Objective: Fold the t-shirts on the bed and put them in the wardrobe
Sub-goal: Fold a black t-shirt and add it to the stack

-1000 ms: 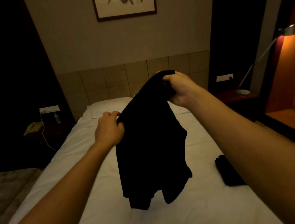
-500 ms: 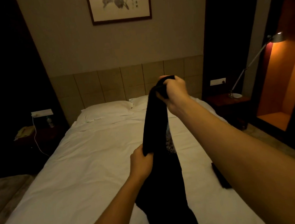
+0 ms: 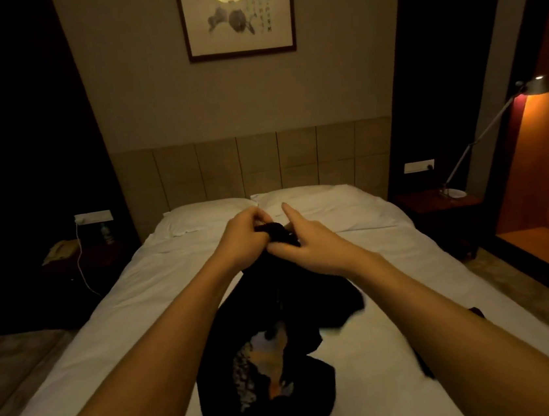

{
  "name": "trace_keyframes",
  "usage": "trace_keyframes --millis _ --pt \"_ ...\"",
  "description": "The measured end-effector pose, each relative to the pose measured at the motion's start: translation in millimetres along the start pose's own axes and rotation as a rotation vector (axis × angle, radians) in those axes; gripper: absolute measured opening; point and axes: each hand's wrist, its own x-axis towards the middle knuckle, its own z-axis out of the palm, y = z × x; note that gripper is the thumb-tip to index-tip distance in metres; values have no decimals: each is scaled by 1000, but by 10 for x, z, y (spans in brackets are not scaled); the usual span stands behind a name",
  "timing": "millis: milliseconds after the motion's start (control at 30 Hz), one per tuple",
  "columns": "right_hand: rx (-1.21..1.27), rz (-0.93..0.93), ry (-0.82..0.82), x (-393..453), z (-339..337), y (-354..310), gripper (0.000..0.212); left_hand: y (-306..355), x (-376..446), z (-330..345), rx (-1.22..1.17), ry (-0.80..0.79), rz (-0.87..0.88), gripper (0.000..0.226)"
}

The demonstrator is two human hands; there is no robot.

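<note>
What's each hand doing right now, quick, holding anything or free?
Left hand: fingers curled, gripping the top edge of the black printed cotton t-shirt.
Right hand: thumb pinches the same bunched edge, index finger pointing straight out.

Both forearms reach in from the bottom corners and converge at the middle of the frame. The left hand [image 3: 242, 237] is curled, its fingers bunched over a dark fold of fabric at its tips. The right hand [image 3: 307, 241] sits just beside it, nearly touching, thumb tucked low against the same fabric, index finger stretched straight toward the top of the frame.
</note>
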Motion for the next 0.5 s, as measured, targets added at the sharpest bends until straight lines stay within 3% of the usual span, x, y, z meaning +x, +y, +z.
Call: trace_keyframes --millis 100,233,367,500 --pt "-197 -24 15 12 113 -70 87 29 -28 -84 -86 16 -40 10" --pt "-155 -56 182 95 175 -118 49 50 -142 -153 103 76 19 9" --pt "-198 -52 77 89 110 -157 50 -143 -357 -356 119 -23 12 7" --pt "-238 -34 -55 -34 22 -201 33 -422 -631 -547 56 -125 -4 7"
